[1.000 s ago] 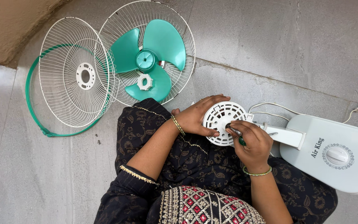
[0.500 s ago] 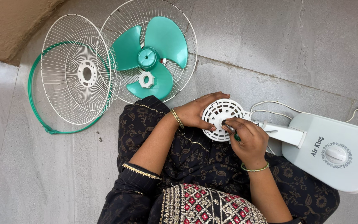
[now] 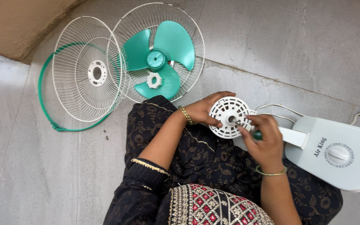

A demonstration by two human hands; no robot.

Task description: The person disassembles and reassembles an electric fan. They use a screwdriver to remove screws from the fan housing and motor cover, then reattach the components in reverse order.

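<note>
Gripping the round white motor housing (image 3: 229, 116) at frame centre with the left hand (image 3: 203, 109), fingers curled on its rim. Pinching a green-handled screwdriver (image 3: 253, 132) in the right hand (image 3: 263, 139), tip at the hub. Lying upper left: green blade (image 3: 159, 58), wire guards (image 3: 92, 71). Resting right: fan base (image 3: 338, 154).

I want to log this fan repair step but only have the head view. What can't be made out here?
- Tool tip: the right hand covers all but a green handle at the round white slotted motor housing.
- Housing's left edge: under the left hand.
- White fan base: its far end is cut off by the right frame edge.
- Dark specks on the floor: too small to identify.
</note>
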